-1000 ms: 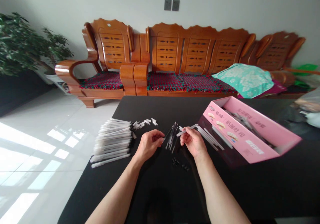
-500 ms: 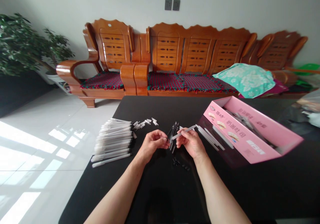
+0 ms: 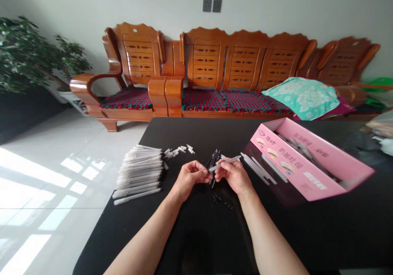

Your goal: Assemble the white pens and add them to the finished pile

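My right hand (image 3: 235, 176) pinches a translucent white pen barrel (image 3: 226, 163), which slants up to the right. At the barrel's lower left end, my left hand (image 3: 192, 176) has thumb and fingers closed on a small dark pen part, mostly hidden by the fingertips. The barrel end meets these fingertips. Just behind both hands lies a bunch of thin black refills (image 3: 215, 157). Several small black pieces (image 3: 216, 199) lie on the table in front of the hands. Right of my right hand are loose white barrels (image 3: 256, 168).
A stack of white pens with black ends (image 3: 139, 172) lies at the table's left edge, beside small white caps (image 3: 179, 149). A pink open box (image 3: 302, 166) holding more pieces stands at the right of the black table (image 3: 190, 234). Behind is a wooden sofa (image 3: 205, 62).
The barrel in my right hand has tilted flatter and its lower end has come to my left fingertips. My left hand has moved slightly right, closing the gap between the hands.
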Demonstrator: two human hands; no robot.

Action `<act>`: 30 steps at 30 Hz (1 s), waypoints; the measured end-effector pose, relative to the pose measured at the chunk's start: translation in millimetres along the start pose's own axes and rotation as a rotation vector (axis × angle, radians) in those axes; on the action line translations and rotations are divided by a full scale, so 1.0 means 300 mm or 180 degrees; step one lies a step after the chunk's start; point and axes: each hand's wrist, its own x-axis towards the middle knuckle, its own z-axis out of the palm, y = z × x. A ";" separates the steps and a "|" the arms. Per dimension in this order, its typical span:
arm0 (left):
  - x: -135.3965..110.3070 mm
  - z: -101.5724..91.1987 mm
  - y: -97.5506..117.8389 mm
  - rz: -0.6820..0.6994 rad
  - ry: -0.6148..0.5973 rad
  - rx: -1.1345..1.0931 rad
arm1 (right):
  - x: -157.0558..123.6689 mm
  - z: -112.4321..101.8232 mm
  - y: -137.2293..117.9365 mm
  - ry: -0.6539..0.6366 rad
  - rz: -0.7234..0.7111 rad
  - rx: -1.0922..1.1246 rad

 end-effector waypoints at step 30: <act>-0.003 0.022 -0.020 0.0742 0.0384 0.1374 | 0.012 0.003 0.009 0.0455 0.0334 0.0038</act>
